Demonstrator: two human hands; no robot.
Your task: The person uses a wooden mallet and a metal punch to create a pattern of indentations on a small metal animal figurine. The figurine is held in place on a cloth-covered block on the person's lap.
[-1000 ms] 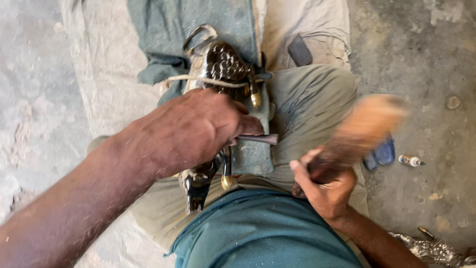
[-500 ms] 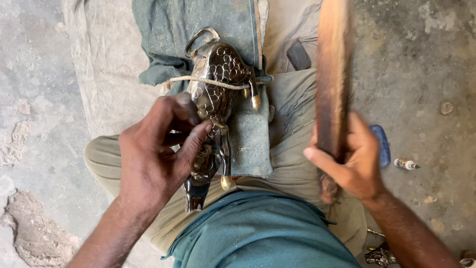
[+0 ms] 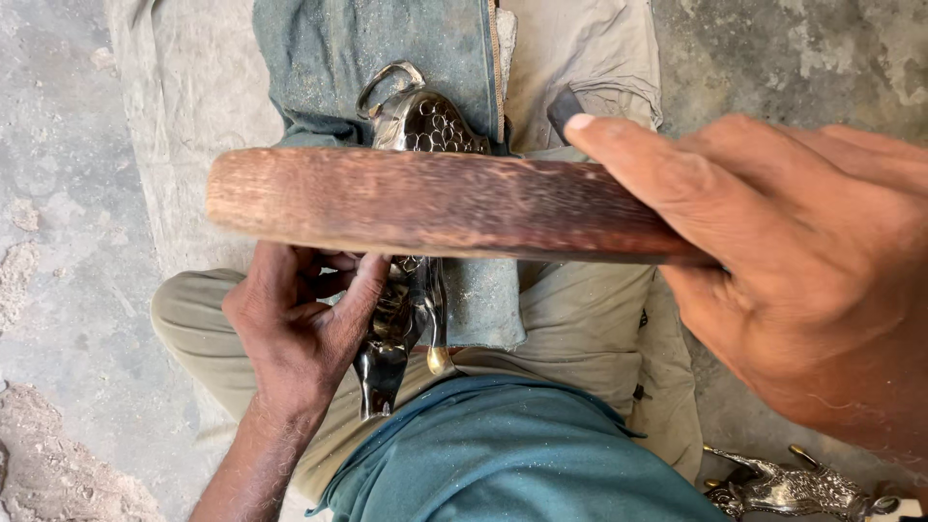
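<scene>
Across the metal figure [image 3: 416,126], right hand [image 3: 802,280] holds wooden stick [image 3: 435,203].

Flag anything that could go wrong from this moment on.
The right hand holds the wooden stick raised directly over the left hand, whose fingers wrap the metal figurine; a downward stroke could hit them. The figurine rests only on cloth over the lap, so it might shift.
</scene>
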